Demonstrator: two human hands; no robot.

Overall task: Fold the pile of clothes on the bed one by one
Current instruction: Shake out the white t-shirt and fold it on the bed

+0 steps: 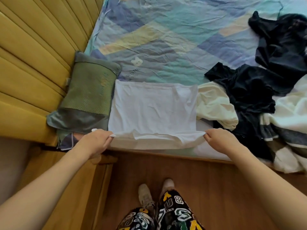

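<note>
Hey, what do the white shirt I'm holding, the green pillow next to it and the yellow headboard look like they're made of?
White shirt: thin, matte knit, likely cotton; it creases softly and bunches where both hands pinch it.
Green pillow: woven or mesh-textured centre panel with smoother, slightly shiny grey-green ends, probably synthetic.
Yellow headboard: padded upholstery in channelled ribs with a faint sheen, possibly faux leather or velvet; hard to tell.

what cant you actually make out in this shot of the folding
- Head view: the white garment's near edge is bunched in the left hand and right hand, so its type is unclear.
- The pile of clothes runs past the right frame edge.
- The green pillow's yellow print is too blurred to read.
</note>
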